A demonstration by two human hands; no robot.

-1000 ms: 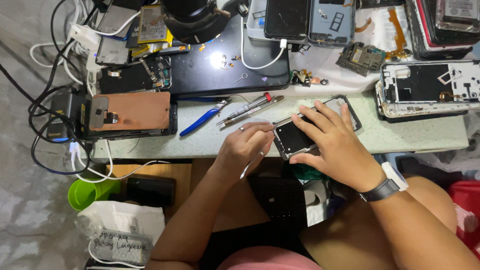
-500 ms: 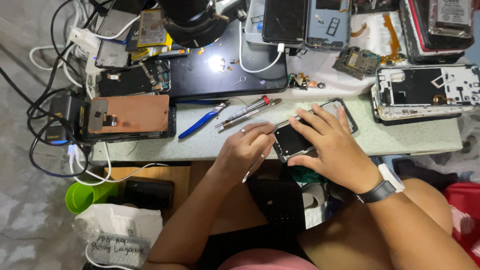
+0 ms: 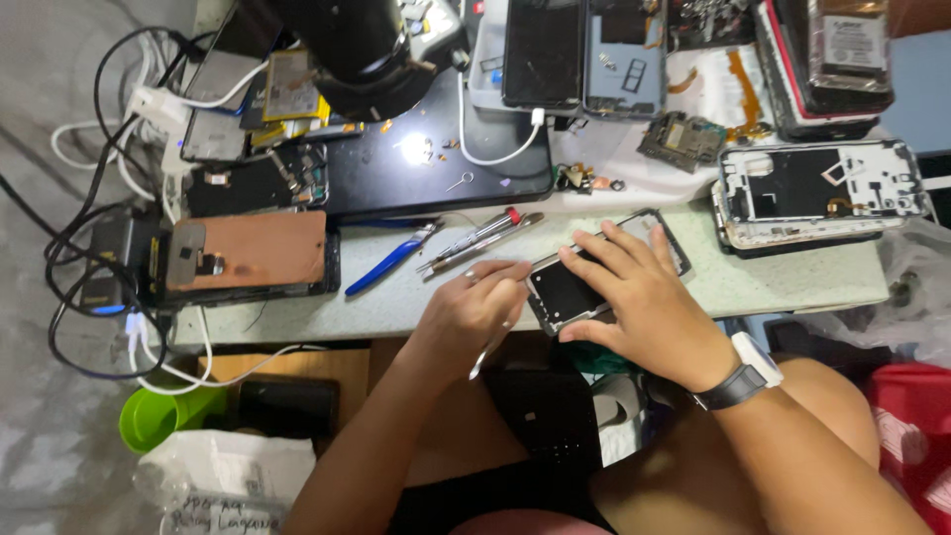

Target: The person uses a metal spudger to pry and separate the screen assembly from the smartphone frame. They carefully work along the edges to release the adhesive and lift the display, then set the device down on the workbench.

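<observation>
An opened phone (image 3: pixel 565 290) with a dark inside lies at the near edge of the pale green work table (image 3: pixel 396 302). My right hand (image 3: pixel 639 297), with a black wristwatch, lies flat on the phone and pins it down. My left hand (image 3: pixel 474 315) is closed on thin metal tweezers (image 3: pixel 492 347), its fingertips at the phone's left edge. The tip end of the tweezers is hidden by my fingers.
Blue-handled pliers (image 3: pixel 391 260) and screwdrivers (image 3: pixel 480 238) lie just behind my left hand. A copper-backed phone panel (image 3: pixel 248 253), a black mat (image 3: pixel 436 149), a white phone frame (image 3: pixel 817 193), more phones, a circuit board (image 3: pixel 684 139) and cables (image 3: pixel 89 258) surround them. A green cup (image 3: pixel 163 416) sits below.
Both hands stay on the phone with only small finger shifts. The view has drifted slightly.
</observation>
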